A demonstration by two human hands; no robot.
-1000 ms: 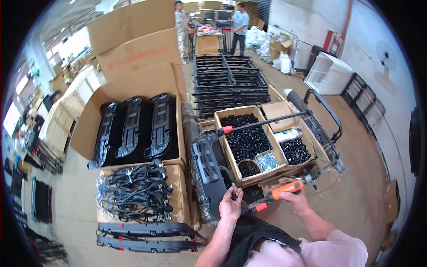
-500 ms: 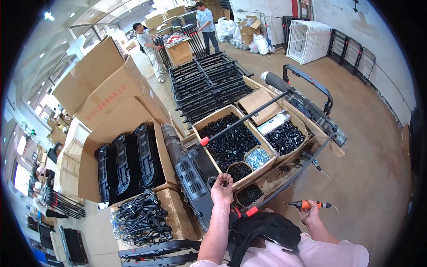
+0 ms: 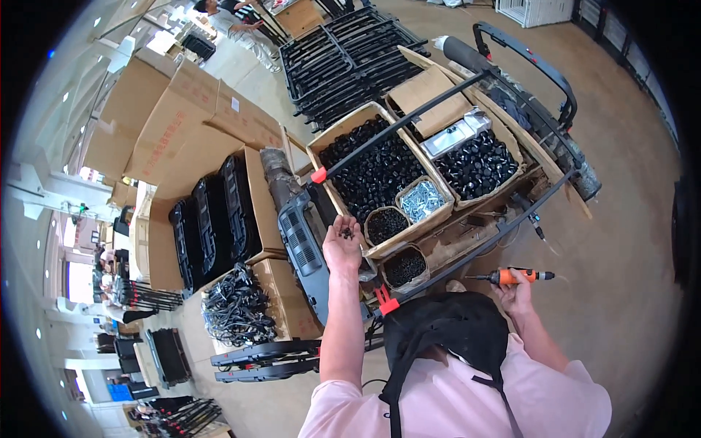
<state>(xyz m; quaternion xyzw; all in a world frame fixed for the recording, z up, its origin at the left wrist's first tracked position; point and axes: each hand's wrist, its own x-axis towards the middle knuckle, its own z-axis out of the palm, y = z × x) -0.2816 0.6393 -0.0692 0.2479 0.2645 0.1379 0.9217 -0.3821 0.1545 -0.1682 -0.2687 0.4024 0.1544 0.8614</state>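
Observation:
Palm up and slightly cupped, my left hand (image 3: 339, 252) holds a few small black screws (image 3: 346, 233). It hovers over the black plastic motor cover (image 3: 299, 244), just left of a small bin of black screws (image 3: 385, 225). My right hand (image 3: 515, 293) is wrapped round an orange power screwdriver (image 3: 510, 277), whose bit points left. Beside the black screws lie silver screws (image 3: 420, 202) in another small bin. Larger wooden compartments hold black plastic caps (image 3: 369, 171) and more black caps (image 3: 478, 164). Nearer me stands a further bin of small black screws (image 3: 406, 269).
A black frame with red end caps (image 3: 386, 299) spans the parts box. To the left are an open carton of black covers (image 3: 219, 219) and bundled cables (image 3: 239, 306). Black metal frames (image 3: 350, 62) are stacked ahead; a person (image 3: 237, 33) stands far left.
My left hand has moved left, away from the small screw bin, and turned its palm up with screws showing. My right hand keeps hold of the screwdriver. The view has tilted downward.

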